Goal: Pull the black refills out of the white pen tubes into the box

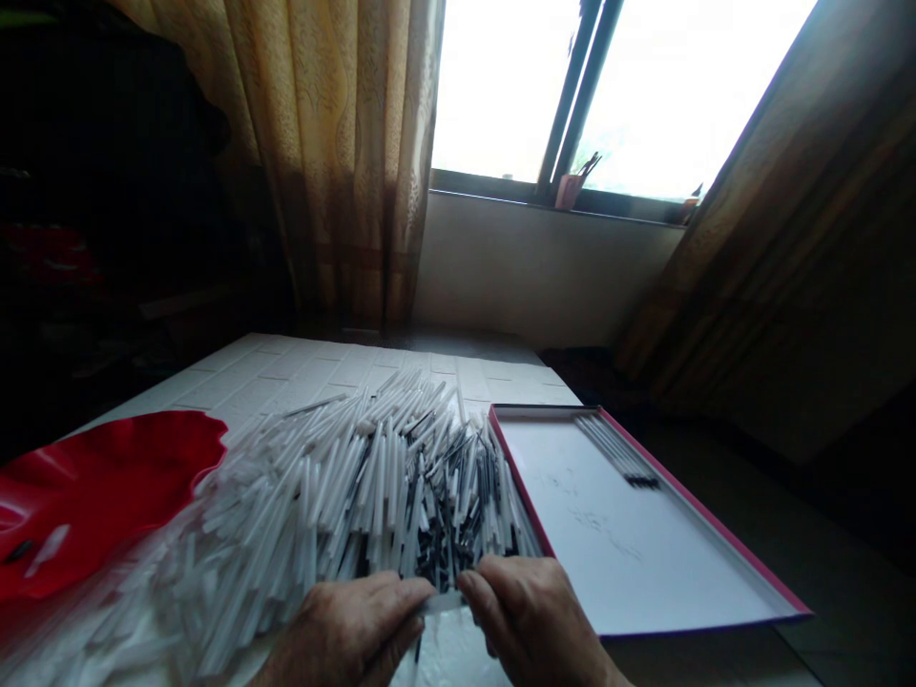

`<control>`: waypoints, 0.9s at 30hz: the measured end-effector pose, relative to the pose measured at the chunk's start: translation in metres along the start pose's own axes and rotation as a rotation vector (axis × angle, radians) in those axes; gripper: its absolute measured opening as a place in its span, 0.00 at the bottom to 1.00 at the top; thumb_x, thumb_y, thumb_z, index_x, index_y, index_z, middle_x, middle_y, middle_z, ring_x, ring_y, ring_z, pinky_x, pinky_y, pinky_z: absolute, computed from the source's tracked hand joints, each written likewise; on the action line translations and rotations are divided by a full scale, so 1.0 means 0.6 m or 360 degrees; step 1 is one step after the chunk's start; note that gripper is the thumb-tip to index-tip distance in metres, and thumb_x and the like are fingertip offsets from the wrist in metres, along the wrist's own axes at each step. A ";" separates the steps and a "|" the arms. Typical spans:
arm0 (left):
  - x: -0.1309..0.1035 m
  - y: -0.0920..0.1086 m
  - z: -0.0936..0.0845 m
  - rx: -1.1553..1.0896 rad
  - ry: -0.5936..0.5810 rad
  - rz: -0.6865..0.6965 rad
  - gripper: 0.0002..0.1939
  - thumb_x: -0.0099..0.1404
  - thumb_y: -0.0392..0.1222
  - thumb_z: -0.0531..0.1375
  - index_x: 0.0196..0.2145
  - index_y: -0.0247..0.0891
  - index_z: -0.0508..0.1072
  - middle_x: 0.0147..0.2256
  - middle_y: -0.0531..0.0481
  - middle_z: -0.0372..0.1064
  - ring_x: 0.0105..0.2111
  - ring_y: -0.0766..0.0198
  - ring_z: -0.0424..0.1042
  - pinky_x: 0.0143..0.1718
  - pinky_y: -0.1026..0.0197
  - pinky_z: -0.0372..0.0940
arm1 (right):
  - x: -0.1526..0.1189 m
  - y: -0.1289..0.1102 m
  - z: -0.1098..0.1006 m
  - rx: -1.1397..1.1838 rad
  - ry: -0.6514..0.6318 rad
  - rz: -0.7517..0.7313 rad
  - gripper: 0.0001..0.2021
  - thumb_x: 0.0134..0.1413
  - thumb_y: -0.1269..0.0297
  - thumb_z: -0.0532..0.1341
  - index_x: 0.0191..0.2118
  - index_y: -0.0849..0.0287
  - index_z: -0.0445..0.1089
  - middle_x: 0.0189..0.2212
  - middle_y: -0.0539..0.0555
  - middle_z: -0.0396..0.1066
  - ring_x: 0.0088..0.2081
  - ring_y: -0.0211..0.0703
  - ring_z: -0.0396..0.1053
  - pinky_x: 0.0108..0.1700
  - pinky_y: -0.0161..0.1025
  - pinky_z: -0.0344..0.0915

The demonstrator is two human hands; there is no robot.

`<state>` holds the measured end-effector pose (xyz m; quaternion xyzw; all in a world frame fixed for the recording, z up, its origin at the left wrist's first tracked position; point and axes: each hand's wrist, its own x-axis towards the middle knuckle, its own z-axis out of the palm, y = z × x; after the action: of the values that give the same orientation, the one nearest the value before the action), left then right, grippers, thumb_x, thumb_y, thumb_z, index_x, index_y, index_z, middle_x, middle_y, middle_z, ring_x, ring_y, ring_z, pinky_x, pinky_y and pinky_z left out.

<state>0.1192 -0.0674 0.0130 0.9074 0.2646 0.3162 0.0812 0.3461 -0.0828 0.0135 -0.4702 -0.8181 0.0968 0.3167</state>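
At the bottom centre, my left hand (350, 625) and my right hand (533, 611) face each other, thumbs and fingers pinched. A short pale, translucent tube (445, 602) spans the gap, held by both hands; its ends are hidden in the fingers. Just beyond them spreads a big heap of loose white and clear tubes (383, 468), mixed with thin black sticks (447, 534). Right of the heap is a shallow white tray (572, 572) with a red rim. Several pale tubes with black ends (619, 453) lie side by side along its right wall.
A wavy-edged red bowl (143, 444) stands at the left, with a small dark piece (19, 551) inside. The table has a white brick-patterned top (286, 358). Behind are a curtain (336, 162), a window and a pink cup (569, 191) of thin sticks on the sill.
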 end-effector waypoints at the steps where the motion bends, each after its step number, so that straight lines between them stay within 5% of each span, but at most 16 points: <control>1: -0.001 0.001 -0.001 0.0002 -0.0011 -0.0013 0.14 0.78 0.43 0.46 0.48 0.42 0.70 0.30 0.53 0.77 0.29 0.65 0.80 0.31 0.70 0.71 | 0.000 0.000 0.000 0.0056 0.0006 0.0020 0.27 0.73 0.56 0.43 0.21 0.55 0.59 0.12 0.46 0.63 0.15 0.34 0.64 0.23 0.31 0.54; 4: -0.001 0.003 -0.003 -0.0023 -0.0040 -0.0061 0.13 0.78 0.43 0.46 0.48 0.42 0.69 0.32 0.53 0.77 0.31 0.65 0.81 0.33 0.70 0.72 | 0.005 -0.005 -0.014 0.0288 -0.0095 0.0106 0.23 0.72 0.56 0.45 0.26 0.56 0.65 0.18 0.49 0.70 0.20 0.35 0.70 0.27 0.31 0.58; 8: 0.001 -0.001 -0.001 -0.0055 -0.0042 -0.0081 0.12 0.78 0.43 0.45 0.49 0.43 0.67 0.33 0.54 0.78 0.33 0.65 0.81 0.34 0.71 0.72 | 0.012 -0.013 -0.038 0.0534 -0.0228 0.0227 0.07 0.64 0.64 0.54 0.41 0.57 0.68 0.27 0.50 0.73 0.27 0.37 0.70 0.30 0.31 0.62; 13: -0.003 -0.007 0.003 -0.0090 -0.0054 -0.0088 0.10 0.77 0.42 0.47 0.49 0.44 0.66 0.35 0.54 0.78 0.34 0.66 0.81 0.34 0.72 0.71 | 0.010 -0.005 -0.035 0.0501 -0.0193 0.0139 0.04 0.58 0.69 0.57 0.38 0.56 0.68 0.28 0.49 0.71 0.27 0.37 0.68 0.30 0.32 0.62; 22: -0.005 -0.010 0.004 -0.0071 -0.0139 -0.0117 0.13 0.78 0.44 0.45 0.46 0.42 0.69 0.32 0.53 0.77 0.31 0.65 0.81 0.32 0.72 0.70 | 0.008 -0.001 -0.022 0.0119 -0.0141 -0.0013 0.15 0.66 0.64 0.52 0.26 0.57 0.65 0.21 0.50 0.70 0.22 0.36 0.68 0.26 0.31 0.57; 27: -0.009 -0.020 0.028 -0.0050 0.0068 0.0011 0.17 0.78 0.46 0.43 0.43 0.43 0.70 0.27 0.54 0.75 0.24 0.66 0.78 0.23 0.72 0.67 | 0.002 0.007 0.003 0.0143 -0.0038 0.0039 0.25 0.71 0.55 0.44 0.20 0.56 0.58 0.14 0.48 0.63 0.16 0.34 0.63 0.22 0.32 0.53</control>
<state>0.1211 -0.0598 -0.0068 0.9000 0.2580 0.3398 0.0887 0.3472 -0.0793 0.0108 -0.4644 -0.8107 0.1430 0.3266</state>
